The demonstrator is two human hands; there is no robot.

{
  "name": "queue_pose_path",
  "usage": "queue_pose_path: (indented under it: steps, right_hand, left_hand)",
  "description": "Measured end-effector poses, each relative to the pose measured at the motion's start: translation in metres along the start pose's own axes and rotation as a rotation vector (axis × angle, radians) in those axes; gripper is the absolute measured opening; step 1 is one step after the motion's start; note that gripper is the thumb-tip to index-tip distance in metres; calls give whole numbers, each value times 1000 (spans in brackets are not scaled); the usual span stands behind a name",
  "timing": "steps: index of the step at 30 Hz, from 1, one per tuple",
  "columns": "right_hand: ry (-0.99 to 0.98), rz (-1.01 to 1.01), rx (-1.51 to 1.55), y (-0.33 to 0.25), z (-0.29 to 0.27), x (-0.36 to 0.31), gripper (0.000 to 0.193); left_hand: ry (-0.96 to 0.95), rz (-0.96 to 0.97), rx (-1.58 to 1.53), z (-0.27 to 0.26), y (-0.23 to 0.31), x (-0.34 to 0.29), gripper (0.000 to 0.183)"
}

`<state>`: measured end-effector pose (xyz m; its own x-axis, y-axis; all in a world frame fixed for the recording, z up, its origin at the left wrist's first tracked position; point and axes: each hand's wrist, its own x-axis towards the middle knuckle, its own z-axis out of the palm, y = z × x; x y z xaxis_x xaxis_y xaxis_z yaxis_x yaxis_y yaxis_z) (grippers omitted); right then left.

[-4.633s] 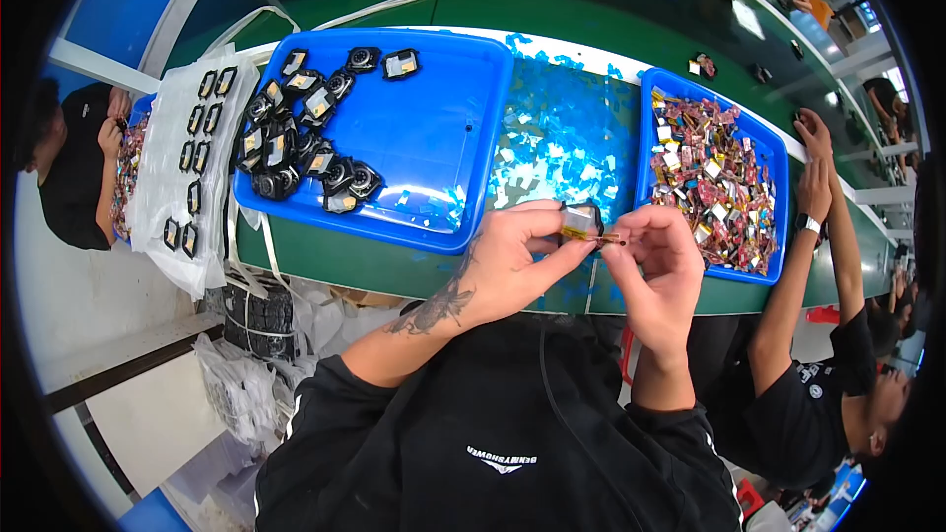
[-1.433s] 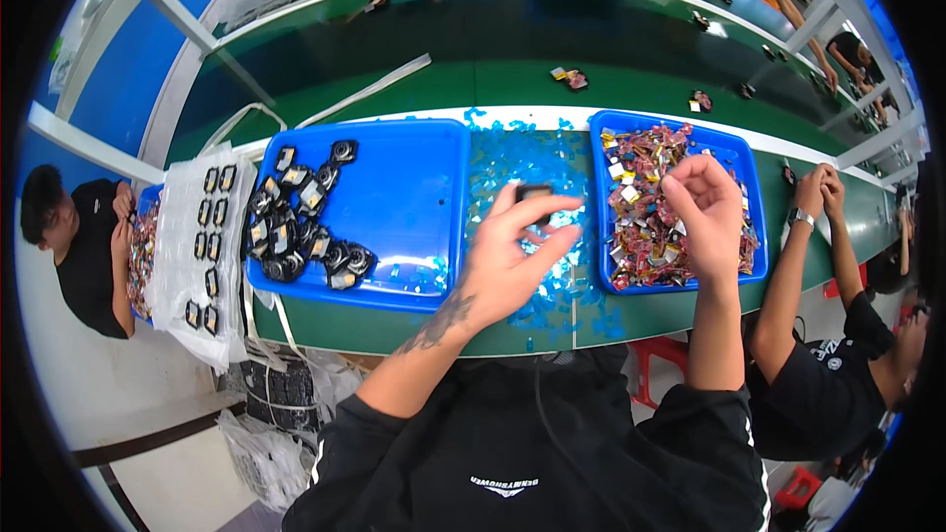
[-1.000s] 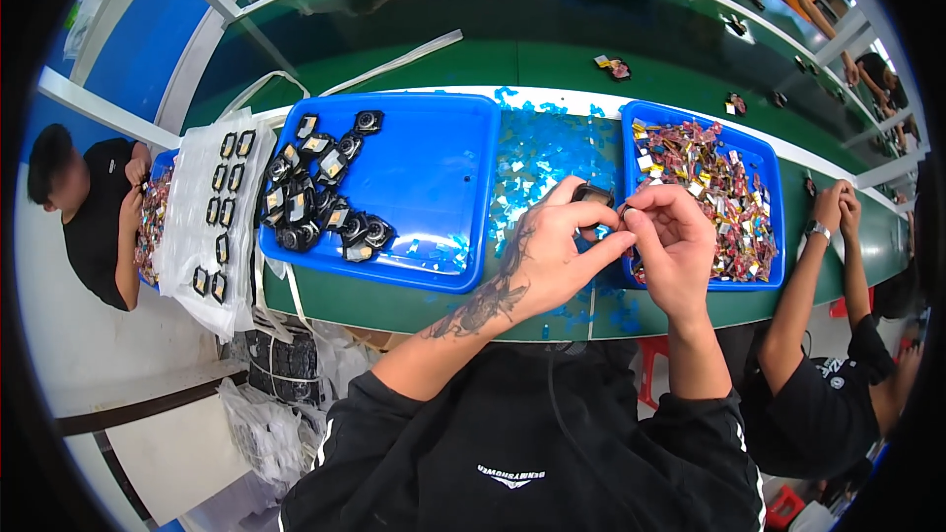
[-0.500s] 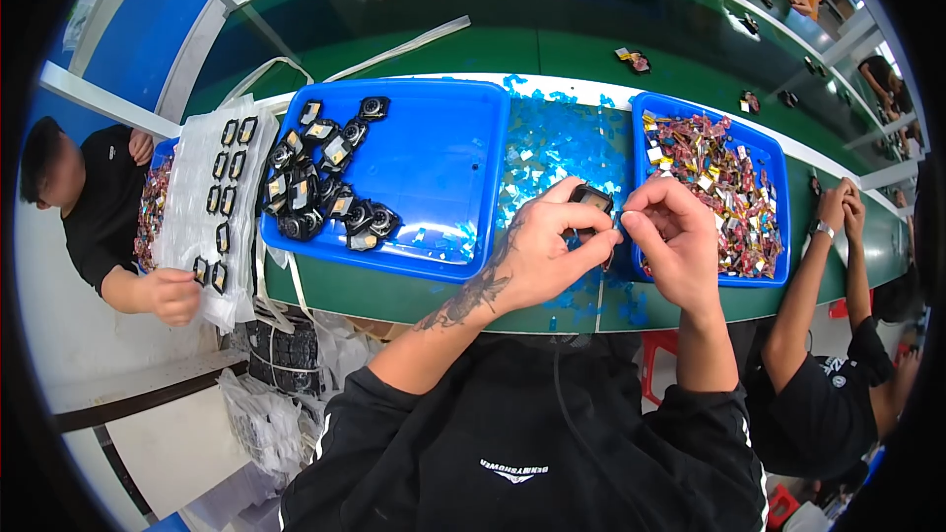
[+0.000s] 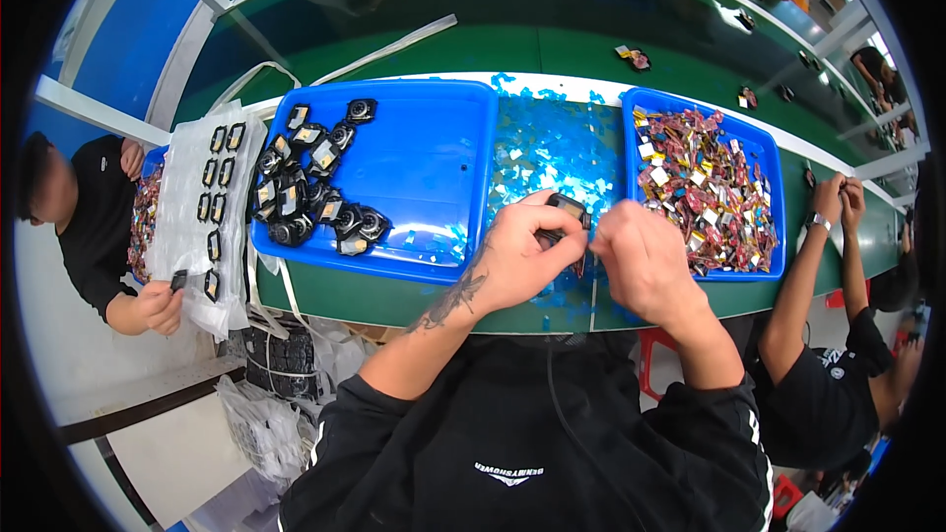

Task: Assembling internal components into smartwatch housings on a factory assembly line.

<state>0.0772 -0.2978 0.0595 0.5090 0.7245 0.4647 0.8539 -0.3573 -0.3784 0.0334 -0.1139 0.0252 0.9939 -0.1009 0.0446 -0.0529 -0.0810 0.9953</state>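
My left hand point(image 5: 527, 254) is closed round a small black housing point(image 5: 567, 205) with a screen-like face, held above the green bench. Right beside it, my right hand point(image 5: 642, 261) has its fingers curled in a pinch close to the housing's edge. Its back faces me, so whatever is in those fingertips is hidden. Under and beyond both hands, many small blue film pieces point(image 5: 552, 153) lie scattered. In a blue tray point(image 5: 424, 138) on the left sits a pile of similar black housings point(image 5: 296, 187), some showing a round lens-like part.
A second blue tray point(image 5: 779, 197), on the right, is full of small reddish parts point(image 5: 705, 187) with white and yellow bits. Black frames point(image 5: 214, 172) lie on a white sheet point(image 5: 182, 192) at left, where a co-worker's hand point(image 5: 158, 307) holds one. Another person's forearms point(image 5: 803, 266) are at right.
My right hand has turned over and its fingers have curled in, hiding its fingertips. The left hand keeps the housing. The co-worker at left has lifted a black frame off the sheet.
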Motion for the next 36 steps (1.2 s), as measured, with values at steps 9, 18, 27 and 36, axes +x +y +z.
queue_pose_path:
  steps: [9,18,27,36]
  right_hand:
    - [40,456,531,6,14,-8,34]
    - [50,470,1010,8,10,-12,18]
    - [337,687,879,-15,7,-14,18]
    - [293,584,414,-22,15,4,13]
  left_hand:
    - [-120,-90,-204,-9,-4,-7,15]
    - [-333,-92,-313,-12,0,-5,16]
    - [167,-29,-548,7,-5,-3,46]
    - [76,-10,-505,12,2,-14,44]
